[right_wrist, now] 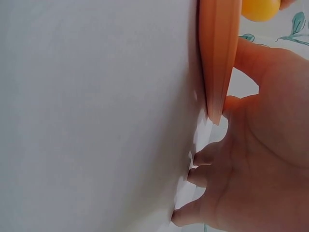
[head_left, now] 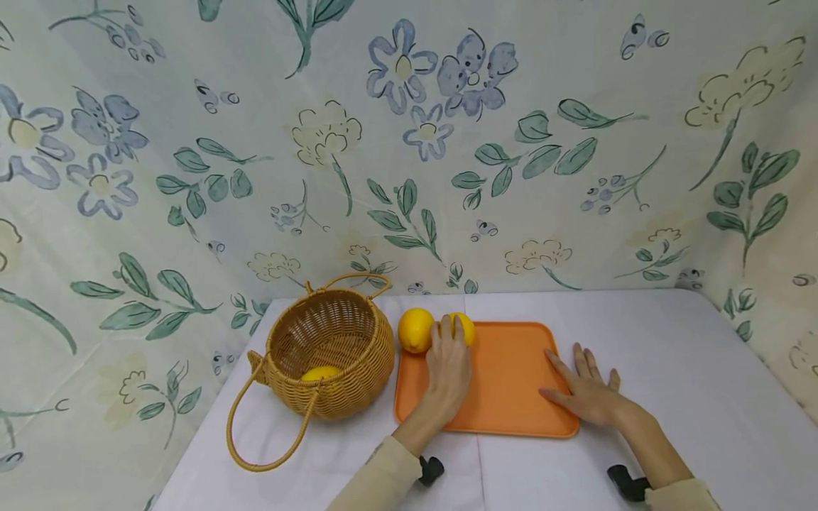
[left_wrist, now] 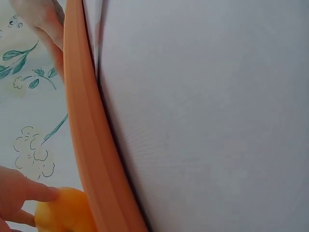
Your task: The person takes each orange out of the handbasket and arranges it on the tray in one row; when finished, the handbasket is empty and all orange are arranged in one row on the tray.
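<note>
My left hand (head_left: pixel 449 369) reaches over the orange tray (head_left: pixel 511 376) and grips a lemon (head_left: pixel 469 331) at its far left part. In the left wrist view, the thumb presses on the side of this lemon (left_wrist: pixel 65 210). A second lemon (head_left: pixel 415 331) sits just left of the hand, at the tray's far left corner. Spread out flat, my right hand (head_left: pixel 591 397) rests at the tray's right edge, its thumb over the rim and other fingertips on the white tabletop. The right wrist view shows the palm beside the tray's rim (right_wrist: pixel 219 63).
A round wicker basket (head_left: pixel 358 387) stands left of the tray, with a lemon (head_left: pixel 321 372) inside and its handles (head_left: pixel 255 467) folded outward. White cloth (head_left: pixel 645 333) covers the table. A floral curtain (head_left: pixel 409 213) hangs behind and along the sides.
</note>
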Tool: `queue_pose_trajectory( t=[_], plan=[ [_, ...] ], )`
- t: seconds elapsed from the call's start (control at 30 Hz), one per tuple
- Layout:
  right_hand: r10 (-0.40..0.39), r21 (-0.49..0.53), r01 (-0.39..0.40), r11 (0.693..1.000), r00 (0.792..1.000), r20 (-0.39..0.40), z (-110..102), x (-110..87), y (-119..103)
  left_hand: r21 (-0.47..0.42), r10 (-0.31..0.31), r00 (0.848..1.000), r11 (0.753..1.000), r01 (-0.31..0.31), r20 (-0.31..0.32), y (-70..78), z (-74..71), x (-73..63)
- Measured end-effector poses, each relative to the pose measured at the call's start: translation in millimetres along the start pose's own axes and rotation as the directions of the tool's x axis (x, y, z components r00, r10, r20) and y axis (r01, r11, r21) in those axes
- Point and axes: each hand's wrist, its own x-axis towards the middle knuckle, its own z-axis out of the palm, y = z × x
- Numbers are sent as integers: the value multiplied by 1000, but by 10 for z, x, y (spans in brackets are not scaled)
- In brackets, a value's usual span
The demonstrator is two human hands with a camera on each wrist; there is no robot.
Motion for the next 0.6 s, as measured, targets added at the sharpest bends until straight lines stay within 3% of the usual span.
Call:
queue_pose_trajectory(
  t=[0.33, 0.6],
  plan=[
    [-3, -5, 3, 1000, 1000, -3, 6, 2, 9, 55, 19, 1000, 998, -20, 9, 12, -14, 6],
    [-6, -3, 6, 1000, 1000, -6, 6, -1, 21, 94, 64, 995, 993, -71, 74, 16, -28, -11]
  ],
)
